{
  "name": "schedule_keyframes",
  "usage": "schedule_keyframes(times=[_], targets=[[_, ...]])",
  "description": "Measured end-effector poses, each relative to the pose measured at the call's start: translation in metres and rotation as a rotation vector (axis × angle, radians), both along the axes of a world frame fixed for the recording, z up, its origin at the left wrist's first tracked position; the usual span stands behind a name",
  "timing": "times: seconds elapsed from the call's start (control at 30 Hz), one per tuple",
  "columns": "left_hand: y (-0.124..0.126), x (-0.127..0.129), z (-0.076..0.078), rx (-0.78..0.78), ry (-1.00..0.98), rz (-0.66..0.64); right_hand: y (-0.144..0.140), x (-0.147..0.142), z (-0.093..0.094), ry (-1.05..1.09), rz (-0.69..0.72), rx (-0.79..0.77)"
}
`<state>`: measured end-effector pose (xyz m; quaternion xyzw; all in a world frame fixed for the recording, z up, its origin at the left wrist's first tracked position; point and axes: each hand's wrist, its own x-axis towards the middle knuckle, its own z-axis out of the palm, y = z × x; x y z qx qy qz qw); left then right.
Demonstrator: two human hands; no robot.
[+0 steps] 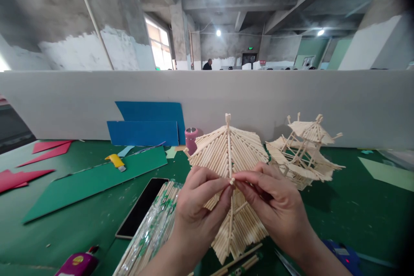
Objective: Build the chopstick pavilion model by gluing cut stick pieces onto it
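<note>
Left hand (199, 207) and right hand (274, 207) pinch, fingertips meeting, likely on small stick end, at ridge stick (229, 146) of stick roof (226, 172); ridge runs straight away from both hands, equally near.

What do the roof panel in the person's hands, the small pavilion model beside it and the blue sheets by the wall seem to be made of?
Roof panel: pale matt sticks, probably bamboo or wood, laid side by side.
Pavilion model: the same pale sticks, unpainted.
Blue sheets: flat, matt, clean-edged; likely card or foam sheet.
</note>
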<state>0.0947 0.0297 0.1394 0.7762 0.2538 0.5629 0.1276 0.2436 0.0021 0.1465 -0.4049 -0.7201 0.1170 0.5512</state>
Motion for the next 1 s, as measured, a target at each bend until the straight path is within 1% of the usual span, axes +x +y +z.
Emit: schedule_keyframes(times=[0.27, 0.73, 1.0], targets=[[0.0004, -0.0002, 0.0015, -0.004, 0.005, 0.006, -0.0011, 0.0001, 0.0012, 0.011, 0.009, -0.008], [0.0004, -0.0014, -0.0013, -0.037, 0.013, -0.01, -0.0003, 0.0014, -0.0009, 0.005, 0.002, -0.012], [-0.0004, -0.0017, 0.0007, -0.015, 0.015, 0.001, -0.0032, 0.003, -0.0017, 0.021, -0.013, -0.026]])
